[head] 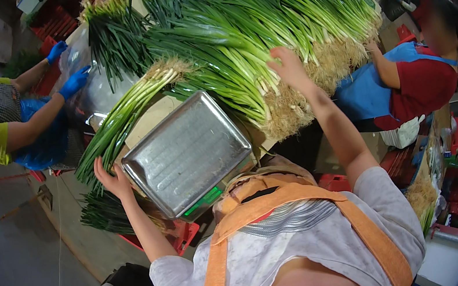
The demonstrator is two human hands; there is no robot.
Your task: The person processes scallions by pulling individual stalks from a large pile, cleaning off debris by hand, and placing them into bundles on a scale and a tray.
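Observation:
A steel-topped weighing scale with a lit green display sits right in front of me, its pan bare except for small bits of debris. Along its left side lies a loose bunch of green onions, roots pointing away from me. My left hand is at the leafy ends of this bunch, fingers apart, by the pan's left corner. Over the white stalks of a large green onion pile is my right hand, thumb and fingers apart. Whether its fingertips touch the stalks is hard to tell.
At left, a co-worker in blue gloves reaches over clear plastic. Another bunch lies beyond. On the right, a person in a blue apron has a hand at the pile's roots. More green onions lie low at left, near a red crate.

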